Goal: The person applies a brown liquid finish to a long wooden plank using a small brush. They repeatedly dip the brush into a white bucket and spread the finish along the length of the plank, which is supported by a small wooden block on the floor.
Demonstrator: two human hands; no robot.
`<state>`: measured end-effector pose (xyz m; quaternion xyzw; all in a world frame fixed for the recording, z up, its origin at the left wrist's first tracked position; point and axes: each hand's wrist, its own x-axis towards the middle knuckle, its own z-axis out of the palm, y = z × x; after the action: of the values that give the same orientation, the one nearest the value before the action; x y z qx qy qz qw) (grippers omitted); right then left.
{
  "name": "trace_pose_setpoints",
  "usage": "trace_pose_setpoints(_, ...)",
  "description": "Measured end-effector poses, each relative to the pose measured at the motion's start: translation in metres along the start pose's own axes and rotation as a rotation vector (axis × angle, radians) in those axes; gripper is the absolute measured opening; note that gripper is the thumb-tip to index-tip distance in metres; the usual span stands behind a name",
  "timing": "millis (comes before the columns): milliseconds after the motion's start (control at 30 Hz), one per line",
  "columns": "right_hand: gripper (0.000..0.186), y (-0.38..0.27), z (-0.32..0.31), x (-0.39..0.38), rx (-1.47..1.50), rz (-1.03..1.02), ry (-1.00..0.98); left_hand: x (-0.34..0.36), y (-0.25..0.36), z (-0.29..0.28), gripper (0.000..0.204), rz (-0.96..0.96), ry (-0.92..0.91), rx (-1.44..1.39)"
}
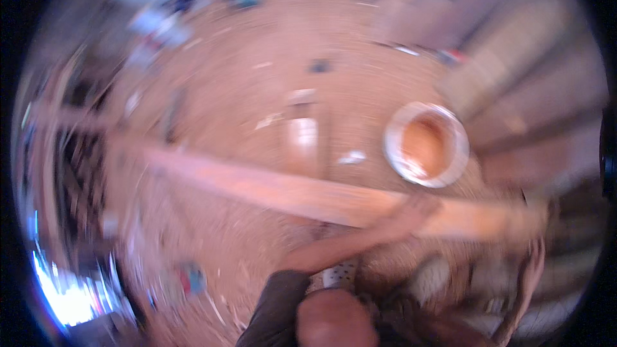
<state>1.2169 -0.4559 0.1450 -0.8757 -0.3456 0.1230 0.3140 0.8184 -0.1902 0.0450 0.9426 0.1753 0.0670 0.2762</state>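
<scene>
Here, my left hand (421,209) lies across the plank (308,196), my right hand (535,256) near its end; blurred, I can't tell whether either's fingers clamp.

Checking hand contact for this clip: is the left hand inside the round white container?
No, the left hand lies on the long orange-brown wooden beam, outside the round white container.

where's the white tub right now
In the head view, the white tub is on the ground, right of centre, just past the long plank and the left hand on it.
</scene>
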Motion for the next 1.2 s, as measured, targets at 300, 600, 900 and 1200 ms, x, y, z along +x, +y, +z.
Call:
trace_pose_setpoints(300, 0.044, -0.161, 0.029, -0.059, 0.151, 0.185, -0.231, 0.021, -0.002, 0.107, 0.098, 0.082, 0.201, 0.237)
trace_pose_setpoints(600, 0.049, -0.092, 0.006, -0.038, 0.047, 0.041, 0.021, 0.033, -0.011, 0.115, 0.110, 0.064, 0.091, 0.103)
trace_pose_setpoints(900, 0.051, -0.124, 0.020, -0.070, 0.025, 0.076, 0.032, 0.007, -0.019, 0.091, 0.111, 0.091, 0.059, -0.029)
trace_pose_setpoints(1200, 0.052, -0.132, 0.033, -0.101, 0.054, 0.095, -0.022, -0.094, -0.049, 0.013, 0.090, 0.008, -0.028, 0.075)
